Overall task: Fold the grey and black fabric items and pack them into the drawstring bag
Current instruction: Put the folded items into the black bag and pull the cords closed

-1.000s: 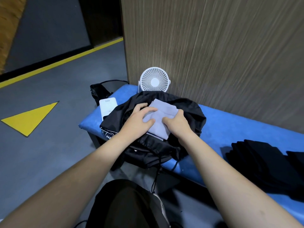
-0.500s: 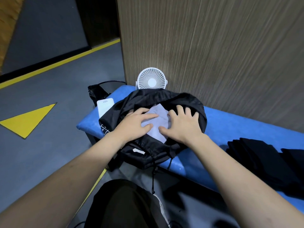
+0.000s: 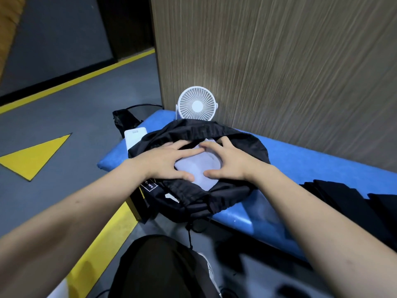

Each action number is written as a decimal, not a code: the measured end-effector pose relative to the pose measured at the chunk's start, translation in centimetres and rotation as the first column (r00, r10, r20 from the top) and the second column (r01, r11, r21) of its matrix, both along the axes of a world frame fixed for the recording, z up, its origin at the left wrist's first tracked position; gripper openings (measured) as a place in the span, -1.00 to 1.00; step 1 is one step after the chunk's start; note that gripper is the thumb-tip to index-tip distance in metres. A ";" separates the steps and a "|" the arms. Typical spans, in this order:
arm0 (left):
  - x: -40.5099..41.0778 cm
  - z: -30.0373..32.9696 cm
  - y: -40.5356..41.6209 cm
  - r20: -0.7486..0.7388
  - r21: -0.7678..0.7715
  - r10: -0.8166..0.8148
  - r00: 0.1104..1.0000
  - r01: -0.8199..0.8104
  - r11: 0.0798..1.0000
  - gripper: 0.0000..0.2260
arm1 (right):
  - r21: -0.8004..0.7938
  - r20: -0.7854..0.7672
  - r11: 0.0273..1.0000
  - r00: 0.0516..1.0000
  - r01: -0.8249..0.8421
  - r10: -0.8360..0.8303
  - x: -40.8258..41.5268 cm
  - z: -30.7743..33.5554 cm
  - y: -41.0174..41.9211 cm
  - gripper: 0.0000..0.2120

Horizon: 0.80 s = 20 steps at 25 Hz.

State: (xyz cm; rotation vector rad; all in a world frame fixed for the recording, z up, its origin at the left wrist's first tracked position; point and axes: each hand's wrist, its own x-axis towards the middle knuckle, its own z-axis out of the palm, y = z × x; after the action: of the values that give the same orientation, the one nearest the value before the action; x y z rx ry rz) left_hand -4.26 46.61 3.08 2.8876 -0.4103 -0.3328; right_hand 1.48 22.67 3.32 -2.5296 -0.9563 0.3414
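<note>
A black drawstring bag (image 3: 242,145) lies open on the left end of a blue padded bench (image 3: 311,166). Inside its mouth sits a folded grey fabric item (image 3: 200,168). My left hand (image 3: 165,162) and my right hand (image 3: 229,162) both lie flat on the grey fabric with fingers spread, pressing it down; the fingertips nearly meet at its far edge. Black fabric items (image 3: 348,203) lie piled on the bench at the right. The bag's cord (image 3: 189,233) hangs off the bench's front edge.
A small white fan (image 3: 197,104) stands behind the bag against a wood-grain wall (image 3: 279,61). A white flat device (image 3: 134,138) lies left of the bag, a black bag (image 3: 123,120) beyond it. The grey floor has yellow markings (image 3: 32,155).
The grey fabric has sunk deeper into the bag. My right hand shifted left onto it, and both hands now press it flat with their fingertips close together.
</note>
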 end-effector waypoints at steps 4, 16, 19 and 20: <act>0.5 0.1 0.1 -0.016 -0.018 0.050 0.999 -0.051 0.999 -0.08 | -0.171 -0.027 0.985 0.999 0.024 -0.029 -0.1 1.2 0.3 -0.06; 0.5 0.4 0.5 0.103 -0.073 0.109 0.989 -0.101 0.992 -0.26 | -0.363 0.190 0.931 0.981 0.033 0.039 -0.8 2.3 -0.3 -0.15; -0.2 0.4 -0.3 0.180 -0.182 -0.028 0.983 0.061 0.981 -0.29 | -0.301 0.376 0.954 0.918 -0.006 0.124 -2.0 1.5 -0.2 -0.23; -0.5 0.4 -0.7 0.184 -0.194 -0.059 0.981 0.095 0.976 -0.29 | -0.279 0.415 0.960 0.899 -0.024 0.143 -2.4 1.2 -0.3 -0.22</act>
State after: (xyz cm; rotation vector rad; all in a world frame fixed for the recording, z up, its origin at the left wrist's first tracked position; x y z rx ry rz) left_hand -4.76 45.94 3.43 2.7145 -0.5536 -0.0414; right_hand -0.89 22.39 4.48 -2.8861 -1.2590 -0.0855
